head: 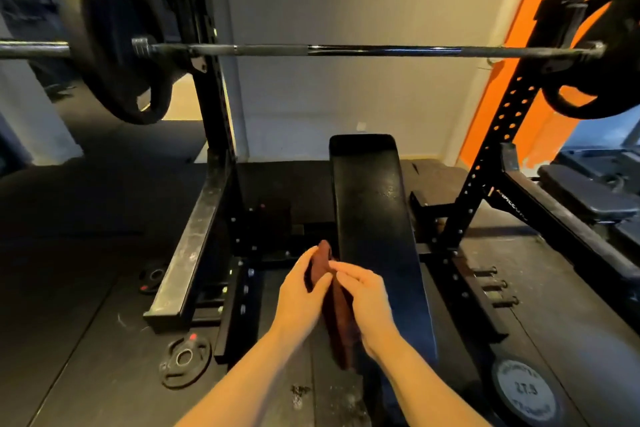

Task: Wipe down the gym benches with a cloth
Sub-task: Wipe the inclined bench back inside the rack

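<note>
A long black padded bench (372,218) runs away from me between the uprights of a black rack. A dark red-brown cloth (337,329) hangs in the air over the bench's near left edge, held between both hands. My left hand (299,295) grips its upper part, fingers wrapped around the top fold. My right hand (365,295) pinches the cloth from the right side with curled fingers. The cloth's lower end dangles below my wrists. The bench pad looks shiny with a few pale specks near its far right side.
A loaded barbell (346,50) lies across the rack above the bench's far end. Small weight plates (185,360) lie on the dark floor at left, a dumbbell (524,388) at right. Another bench (588,194) stands far right. A safety arm (188,253) juts out left.
</note>
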`<state>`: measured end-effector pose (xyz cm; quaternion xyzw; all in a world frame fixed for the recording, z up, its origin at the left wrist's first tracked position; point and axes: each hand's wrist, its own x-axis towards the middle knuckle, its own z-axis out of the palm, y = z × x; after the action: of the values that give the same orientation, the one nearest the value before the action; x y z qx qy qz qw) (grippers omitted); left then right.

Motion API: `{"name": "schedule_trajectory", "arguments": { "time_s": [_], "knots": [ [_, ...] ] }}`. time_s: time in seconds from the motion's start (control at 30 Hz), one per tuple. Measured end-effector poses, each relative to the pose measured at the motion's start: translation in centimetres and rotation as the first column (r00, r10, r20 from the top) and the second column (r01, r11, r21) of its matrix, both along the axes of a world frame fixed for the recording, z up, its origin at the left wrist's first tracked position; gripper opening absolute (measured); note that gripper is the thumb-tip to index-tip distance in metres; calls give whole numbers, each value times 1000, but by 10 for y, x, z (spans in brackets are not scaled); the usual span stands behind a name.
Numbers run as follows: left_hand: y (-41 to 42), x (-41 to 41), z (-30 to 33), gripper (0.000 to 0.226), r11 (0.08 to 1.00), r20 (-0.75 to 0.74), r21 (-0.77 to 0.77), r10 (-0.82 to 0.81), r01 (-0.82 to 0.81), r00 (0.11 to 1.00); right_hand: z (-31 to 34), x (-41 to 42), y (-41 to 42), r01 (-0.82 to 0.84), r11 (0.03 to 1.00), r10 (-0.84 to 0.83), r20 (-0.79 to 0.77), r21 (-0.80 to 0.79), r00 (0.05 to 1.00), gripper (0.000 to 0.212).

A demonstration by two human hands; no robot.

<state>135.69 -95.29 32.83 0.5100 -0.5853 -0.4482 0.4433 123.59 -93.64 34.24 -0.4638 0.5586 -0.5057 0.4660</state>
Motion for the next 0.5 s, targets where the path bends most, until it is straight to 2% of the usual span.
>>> {"name": "schedule_trajectory", "arguments": {
  "time_s": [0.13,0.27,0.37,0.5],
  "knots": [
    [-79,13,-9,26,995,55,35,91,-93,994,-21,4,-76,-27,999,28,-50,34,998,27],
    [-154,6,-20,25,982,42,83,166,-169,985,-44,-11,-137,31,994,-15,-161,101,987,30],
    [-211,-5,-39,25,979,-24,144,147,-142,989,-72,-24,-183,82,983,-42,-236,162,971,31],
    [-279,-13,-87,21,987,-15,125,107,-104,994,-114,-35,-241,154,967,-71,-367,201,928,32]
  ]
}}
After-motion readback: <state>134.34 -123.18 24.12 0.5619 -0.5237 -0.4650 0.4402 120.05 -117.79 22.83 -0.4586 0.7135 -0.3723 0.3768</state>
